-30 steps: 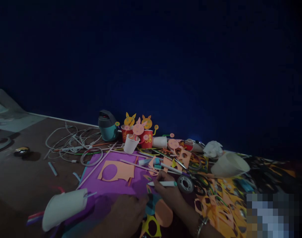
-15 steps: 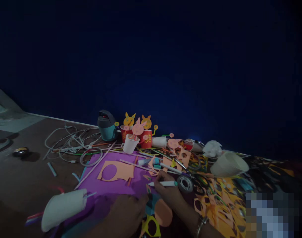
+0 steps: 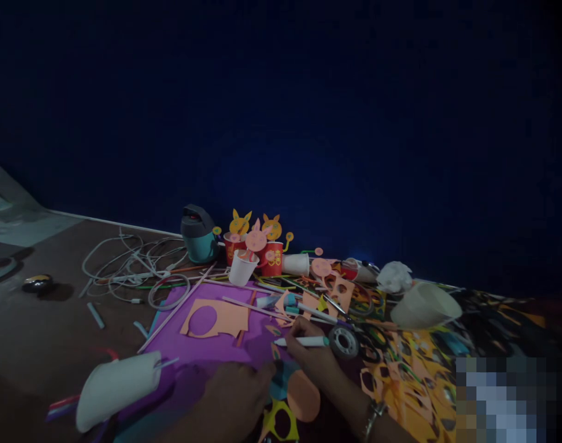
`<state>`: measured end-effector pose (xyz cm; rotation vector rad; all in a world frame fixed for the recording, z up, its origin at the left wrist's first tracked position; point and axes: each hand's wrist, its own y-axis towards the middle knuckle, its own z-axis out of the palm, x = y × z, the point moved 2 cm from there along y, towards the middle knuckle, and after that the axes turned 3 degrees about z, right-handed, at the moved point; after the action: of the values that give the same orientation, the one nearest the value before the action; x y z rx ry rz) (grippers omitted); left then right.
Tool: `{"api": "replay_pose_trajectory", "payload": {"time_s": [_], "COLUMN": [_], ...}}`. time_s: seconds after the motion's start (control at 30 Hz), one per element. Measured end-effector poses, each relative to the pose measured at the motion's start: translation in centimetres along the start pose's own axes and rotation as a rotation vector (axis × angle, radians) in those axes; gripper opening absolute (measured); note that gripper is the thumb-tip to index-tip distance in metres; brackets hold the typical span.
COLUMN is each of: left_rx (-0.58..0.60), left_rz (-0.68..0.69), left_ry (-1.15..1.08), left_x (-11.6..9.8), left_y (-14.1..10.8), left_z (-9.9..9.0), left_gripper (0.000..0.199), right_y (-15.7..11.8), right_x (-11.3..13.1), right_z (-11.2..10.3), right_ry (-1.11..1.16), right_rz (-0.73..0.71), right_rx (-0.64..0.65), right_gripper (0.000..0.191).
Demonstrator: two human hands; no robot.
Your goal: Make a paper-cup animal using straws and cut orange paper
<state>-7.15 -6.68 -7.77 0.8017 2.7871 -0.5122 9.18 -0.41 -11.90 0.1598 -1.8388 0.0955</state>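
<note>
A white marker (image 3: 311, 341) with a teal end is gripped in my right hand (image 3: 311, 357), its tip pointing left over the purple sheet (image 3: 207, 354). On that sheet rests my left hand (image 3: 237, 391), dark and partly blurred, beside a small ear-shaped paper piece (image 3: 275, 351); what its fingers hold, if anything, is hidden. Between the hands and just below them lie an orange paper disc (image 3: 303, 395) and a yellow cutout with a round hole (image 3: 281, 421). An orange sheet with a round hole (image 3: 237, 319) is on the purple sheet.
Paper-cup figures (image 3: 244, 266) with animal heads stand at the back near a teal-grey container (image 3: 200, 237). White cables (image 3: 133, 264) coil at left. A white cup (image 3: 119, 387) lies front left. A tape roll (image 3: 344, 341), paper scraps (image 3: 414, 381) and a pale cup (image 3: 426, 306) are at right.
</note>
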Motion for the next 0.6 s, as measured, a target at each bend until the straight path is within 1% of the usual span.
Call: {"api": "replay_pose_trajectory", "payload": {"time_s": [0.1, 0.2, 0.33, 0.47, 0.6], "left_rx": [-0.002, 0.015, 0.022, 0.034, 0.019], "left_rz": [-0.003, -0.005, -0.015, -0.001, -0.001], "left_ry": [0.026, 0.055, 0.061, 0.055, 0.061], "left_x": [0.05, 0.08, -0.01, -0.16, -0.02], "left_y": [0.07, 0.11, 0.15, 0.14, 0.09], "left_z": [0.13, 0.22, -0.04, -0.29, 0.00], "left_gripper": [0.037, 0.037, 0.037, 0.037, 0.038], "right_y": [0.00, 0.03, 0.09, 0.06, -0.04], "right_x": [-0.03, -0.45, -0.91, -0.60, -0.13], "right_z": [0.02, 0.11, 0.15, 0.05, 0.00], "right_ry": [-0.034, -0.012, -0.018, -0.043, -0.035], "right_rz": [-0.010, 0.002, -0.014, -0.031, -0.003], "right_rx": [-0.001, 0.008, 0.004, 0.005, 0.015], "right_gripper": [0.018, 0.016, 0.016, 0.017, 0.016]}}
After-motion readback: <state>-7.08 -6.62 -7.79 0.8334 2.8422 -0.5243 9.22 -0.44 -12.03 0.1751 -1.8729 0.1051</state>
